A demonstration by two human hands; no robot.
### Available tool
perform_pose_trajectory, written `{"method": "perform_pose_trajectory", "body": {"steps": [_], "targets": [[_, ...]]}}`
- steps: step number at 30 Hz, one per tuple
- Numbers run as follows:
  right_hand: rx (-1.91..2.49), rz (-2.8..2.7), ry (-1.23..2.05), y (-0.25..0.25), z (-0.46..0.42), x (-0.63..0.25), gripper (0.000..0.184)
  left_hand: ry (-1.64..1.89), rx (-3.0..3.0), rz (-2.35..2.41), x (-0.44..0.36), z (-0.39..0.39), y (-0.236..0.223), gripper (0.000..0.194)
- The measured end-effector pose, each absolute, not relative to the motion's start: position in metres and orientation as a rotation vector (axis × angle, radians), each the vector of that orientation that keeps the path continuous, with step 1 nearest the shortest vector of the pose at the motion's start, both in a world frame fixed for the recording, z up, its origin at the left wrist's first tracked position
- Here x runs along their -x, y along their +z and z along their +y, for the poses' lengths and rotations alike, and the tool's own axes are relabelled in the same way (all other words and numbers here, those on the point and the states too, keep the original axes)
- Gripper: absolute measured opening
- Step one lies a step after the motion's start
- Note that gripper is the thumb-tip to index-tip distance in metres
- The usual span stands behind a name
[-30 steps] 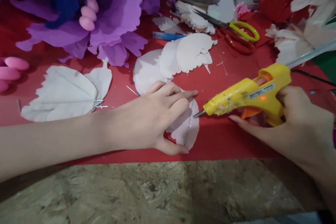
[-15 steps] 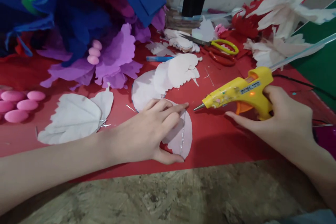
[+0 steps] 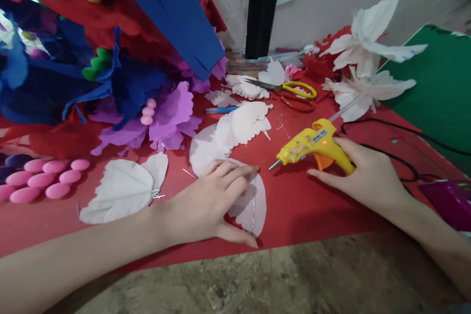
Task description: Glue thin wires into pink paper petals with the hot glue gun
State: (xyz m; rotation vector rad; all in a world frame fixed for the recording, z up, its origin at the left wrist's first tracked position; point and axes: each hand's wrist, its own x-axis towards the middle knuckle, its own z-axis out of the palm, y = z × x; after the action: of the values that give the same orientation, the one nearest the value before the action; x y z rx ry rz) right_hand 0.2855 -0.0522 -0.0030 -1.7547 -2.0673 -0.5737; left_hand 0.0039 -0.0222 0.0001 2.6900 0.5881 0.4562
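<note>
My left hand [image 3: 217, 201] lies over a white petal [image 3: 259, 206], thumb spread from the fingers, pressing it against the red tabletop. A shiny clear line, looking like glue with a thin wire, runs down the petal's exposed part. My right hand [image 3: 368, 171] is around the handle of a yellow hot glue gun [image 3: 309, 142], thumb stretched out below its orange trigger. The metal nozzle points at the petal but stays apart from it. Beyond my left fingers lie overlapping white petals [image 3: 239, 125]. A pair of white petals with wire ends [image 3: 125, 186] lies left of my forearm.
Yellow-and-red-handled scissors [image 3: 298, 91] and a blue pen [image 3: 222, 110] lie farther back. A black phone [image 3: 262, 19] leans against the wall. Large purple flowers [image 3: 172, 117] and pink oval pieces [image 3: 42, 180] fill the left. A black cord [image 3: 408, 130] crosses the right side.
The view has tilted up, showing more of the phone and wall. The glue gun has turned, its handle now angled more to the right. My left hand stays on the petal.
</note>
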Motion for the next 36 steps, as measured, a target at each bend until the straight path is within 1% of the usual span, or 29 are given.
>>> {"method": "perform_pose_trajectory", "body": {"steps": [5, 11, 14, 16, 18, 21, 24, 26, 31, 36], "targets": [[1.465, -2.199, -0.614, -0.007, -0.057, -0.285, 0.058, 0.505, -2.652, 0.584, -0.004, -0.024, 0.002, 0.041], [1.370, -2.279, -0.637, -0.004, -0.058, -0.280, 0.048, 0.438, -2.709, 0.575, -0.003, -0.024, 0.000, 0.021], [1.368, -2.279, -0.711, -0.002, -0.058, -0.280, 0.042, 0.421, -2.709, 0.585, -0.004, -0.024, 0.002, 0.021], [1.431, -2.221, -0.753, 0.000, -0.058, -0.281, 0.041, 0.438, -2.710, 0.591, -0.004, -0.025, 0.002, 0.022], [1.585, -2.128, -0.734, 0.004, -0.058, -0.283, 0.047, 0.464, -2.719, 0.596, -0.004, -0.026, 0.003, 0.022], [2.020, -1.989, -0.546, 0.013, -0.054, -0.288, 0.058, 0.496, -2.774, 0.610, -0.003, -0.026, 0.006, 0.022], [2.432, -1.856, -0.344, 0.021, -0.047, -0.294, 0.059, 0.527, -2.899, 0.680, -0.002, -0.022, 0.008, 0.026], [2.561, -1.781, -0.298, 0.023, -0.042, -0.300, 0.059, 0.547, -2.983, 0.787, -0.001, -0.018, 0.009, 0.031], [2.638, -1.705, -0.276, 0.016, -0.036, -0.309, 0.059, 0.486, -3.034, 0.989, 0.000, -0.005, 0.003, 0.040], [2.498, -1.758, -0.407, 0.016, -0.037, -0.310, 0.057, 0.415, -2.968, 1.045, 0.001, -0.001, -0.001, 0.048]]}}
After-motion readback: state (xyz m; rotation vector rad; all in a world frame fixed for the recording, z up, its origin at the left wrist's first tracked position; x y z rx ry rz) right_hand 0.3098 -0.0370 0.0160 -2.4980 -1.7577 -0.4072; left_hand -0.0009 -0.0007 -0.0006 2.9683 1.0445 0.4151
